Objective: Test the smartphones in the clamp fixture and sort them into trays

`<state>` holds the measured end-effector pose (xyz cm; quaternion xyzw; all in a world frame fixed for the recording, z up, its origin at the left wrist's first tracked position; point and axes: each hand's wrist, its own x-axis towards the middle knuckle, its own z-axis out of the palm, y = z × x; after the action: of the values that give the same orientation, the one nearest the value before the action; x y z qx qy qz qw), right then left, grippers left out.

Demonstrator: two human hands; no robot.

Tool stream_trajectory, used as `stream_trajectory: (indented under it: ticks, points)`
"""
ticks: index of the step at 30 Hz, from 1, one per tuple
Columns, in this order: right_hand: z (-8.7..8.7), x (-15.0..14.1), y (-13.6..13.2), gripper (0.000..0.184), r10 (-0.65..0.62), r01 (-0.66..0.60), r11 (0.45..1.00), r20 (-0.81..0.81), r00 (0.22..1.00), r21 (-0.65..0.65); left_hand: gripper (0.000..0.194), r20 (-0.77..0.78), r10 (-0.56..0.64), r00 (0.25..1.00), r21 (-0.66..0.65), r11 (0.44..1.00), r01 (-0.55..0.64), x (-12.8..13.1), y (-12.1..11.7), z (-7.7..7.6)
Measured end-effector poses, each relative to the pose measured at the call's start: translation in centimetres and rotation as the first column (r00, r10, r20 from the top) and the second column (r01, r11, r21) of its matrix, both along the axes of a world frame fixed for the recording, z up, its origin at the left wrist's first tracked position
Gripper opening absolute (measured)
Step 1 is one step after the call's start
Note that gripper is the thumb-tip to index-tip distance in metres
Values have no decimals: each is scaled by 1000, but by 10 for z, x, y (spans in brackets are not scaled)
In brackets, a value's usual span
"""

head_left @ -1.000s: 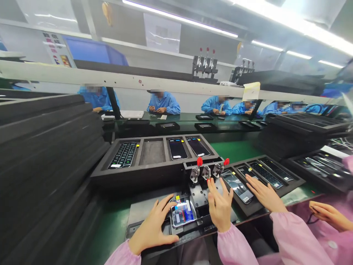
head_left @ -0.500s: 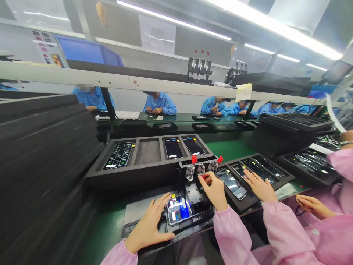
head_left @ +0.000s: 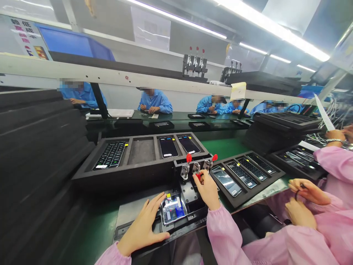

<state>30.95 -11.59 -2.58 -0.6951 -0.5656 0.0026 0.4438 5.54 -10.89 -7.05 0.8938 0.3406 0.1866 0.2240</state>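
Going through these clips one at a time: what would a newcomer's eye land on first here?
Probably the two red knobs standing up on the metal clamp, front and centre, with the right hand's grip on a third red knob lower down. Just left of the clamp, a shiny screen with a yellow tab lies by the spread left hand. Then comes the tall dark stack along the left edge.
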Motion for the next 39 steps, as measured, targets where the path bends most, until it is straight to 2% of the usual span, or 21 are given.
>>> stream_trajectory:
  ticks: [4, 10, 20, 27, 39]
  points:
    - [0, 1, 0, 32, 4, -4, 1000, 4, 1000, -3, 95, -1, 2, 1000, 1, 1000, -2, 0, 0, 1]
    - [3, 1, -1, 22, 44, -42, 995, -16, 999, 85, 95, 1, 5, 1000, 5, 1000, -5, 0, 0, -1]
    - [0, 4, 0, 18, 82, -78, 990, -35, 996, 120, 96, -15, 6, 1000, 5, 1000, -6, 0, 0, -1]
    - [-6, 7, 1, 16, 47, -47, 996, 5, 999, 71, 95, -29, 11, 1000, -10, 1000, -12, 1, -1, 1]
    - [-12, 11, 3, 26, 46, -46, 998, -18, 999, 38, 95, -55, 12, 998, 2, 1000, -12, 0, -1, 1]
